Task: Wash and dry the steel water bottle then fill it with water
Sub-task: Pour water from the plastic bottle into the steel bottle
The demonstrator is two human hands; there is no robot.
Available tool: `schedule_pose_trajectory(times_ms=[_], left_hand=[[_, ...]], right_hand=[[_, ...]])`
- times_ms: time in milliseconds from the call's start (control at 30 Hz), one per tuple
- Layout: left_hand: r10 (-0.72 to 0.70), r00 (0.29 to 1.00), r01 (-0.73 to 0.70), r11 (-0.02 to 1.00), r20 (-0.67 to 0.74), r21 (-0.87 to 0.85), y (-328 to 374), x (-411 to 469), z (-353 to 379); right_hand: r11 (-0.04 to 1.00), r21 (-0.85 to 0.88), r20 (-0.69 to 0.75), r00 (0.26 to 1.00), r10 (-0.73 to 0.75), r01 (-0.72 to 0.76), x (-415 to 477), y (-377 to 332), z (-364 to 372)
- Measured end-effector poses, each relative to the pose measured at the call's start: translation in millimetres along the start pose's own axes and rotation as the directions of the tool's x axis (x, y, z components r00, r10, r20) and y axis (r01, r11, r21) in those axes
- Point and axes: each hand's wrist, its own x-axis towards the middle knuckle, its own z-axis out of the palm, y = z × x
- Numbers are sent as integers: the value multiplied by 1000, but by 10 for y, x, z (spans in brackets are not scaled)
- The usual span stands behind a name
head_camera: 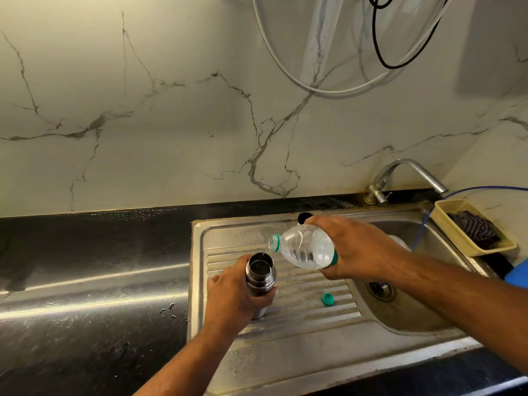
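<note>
The steel water bottle [260,274] stands upright and uncapped on the ribbed drainboard [308,298] of the steel sink. My left hand [231,295] grips its body from the left. My right hand [357,247] holds a clear plastic bottle [303,248] tilted mouth-down to the left, just above the steel bottle's opening. A thin stream of water runs from the plastic bottle's mouth into the steel bottle. A small green cap [327,298] lies on the drainboard to the right.
The sink basin with its drain [381,290] lies on the right, under a steel tap [405,175]. A yellow basket [474,227] holding a dark cloth hangs at the far right. A dark round lid [304,217] sits behind my right hand. Black countertop [85,281] stretches left.
</note>
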Motion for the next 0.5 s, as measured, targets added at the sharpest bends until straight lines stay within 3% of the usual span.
schedule_pose_trajectory(times_ms=[233, 500], left_hand=[[20, 999, -18, 998, 39, -55, -13, -12, -32], [5, 1000, -4, 998, 9, -55, -22, -42, -52]], right_hand=[[891, 443, -37, 991, 131, -101, -46, 29, 296], [759, 637, -39, 978, 204, -133, -289, 123, 770]])
